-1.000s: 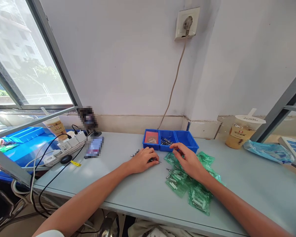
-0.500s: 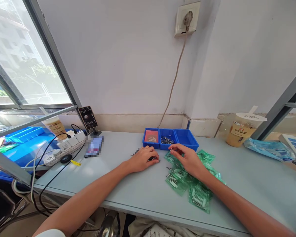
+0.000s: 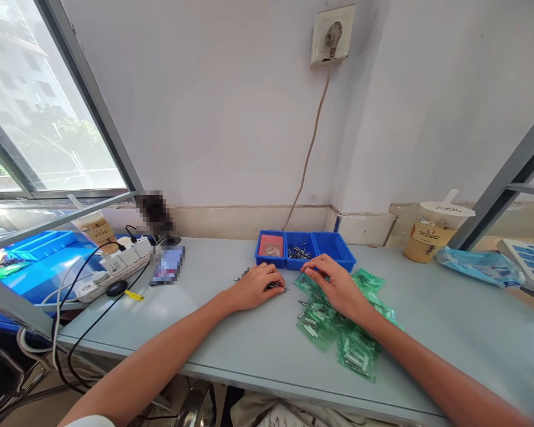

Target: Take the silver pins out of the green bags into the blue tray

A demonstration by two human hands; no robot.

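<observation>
My left hand (image 3: 257,288) rests on the table with its fingers curled over several thin, dark metal pins (image 3: 272,286); one tip pokes out past the fingers. A few more metal pins (image 3: 242,274) lie just behind that hand. My right hand (image 3: 338,287) hovers over a heap of green plastic bags (image 3: 356,354), thumb and forefinger pinched together on something tiny and pale that I cannot make out. Small metal and white pieces show through the bags. Behind both hands stands a blue three-part bin (image 3: 333,250), with a red packet in its left part and metal pins in the middle one.
A drink cup (image 3: 431,234) and a light-blue packet (image 3: 480,267) stand at the right. To the left are a phone (image 3: 168,265) lying flat, a blurred device on a stand (image 3: 155,213), a power strip (image 3: 118,267) with cables, and another cup (image 3: 95,228). A metal frame borders each side.
The whole view has shifted slightly. Both hands keep almost the same place and grip, the left over the pins, the right pinched above the green bags.
</observation>
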